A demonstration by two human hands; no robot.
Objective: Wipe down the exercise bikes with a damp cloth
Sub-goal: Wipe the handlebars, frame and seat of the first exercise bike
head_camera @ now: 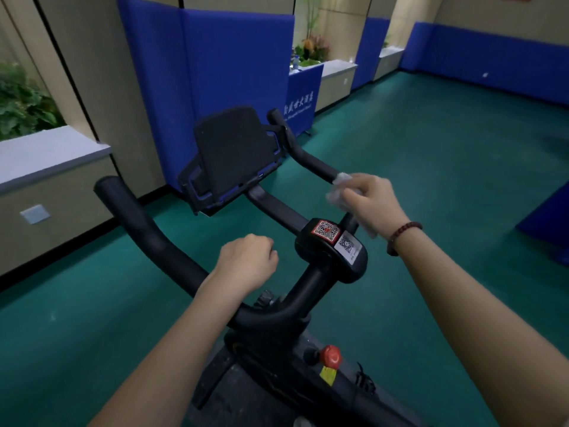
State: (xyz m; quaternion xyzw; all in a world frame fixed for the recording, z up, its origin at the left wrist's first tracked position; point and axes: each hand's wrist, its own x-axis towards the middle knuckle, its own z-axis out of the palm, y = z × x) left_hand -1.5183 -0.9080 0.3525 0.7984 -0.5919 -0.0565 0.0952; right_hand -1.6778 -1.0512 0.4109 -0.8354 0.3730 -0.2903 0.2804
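Observation:
A black exercise bike fills the lower middle of the view, with curved handlebars and a black tablet holder above them. My right hand is wrapped around the right handlebar with a white damp cloth pressed between palm and bar. My left hand is closed in a fist around the left handlebar, near the centre stem. A small console with two QR-code stickers sits between my hands. A red knob shows on the frame below.
Green floor spreads to the right and ahead. Blue padded panels stand behind the bike and along the far wall. A grey-topped ledge with plants runs on the left. A blue mat lies at the right edge.

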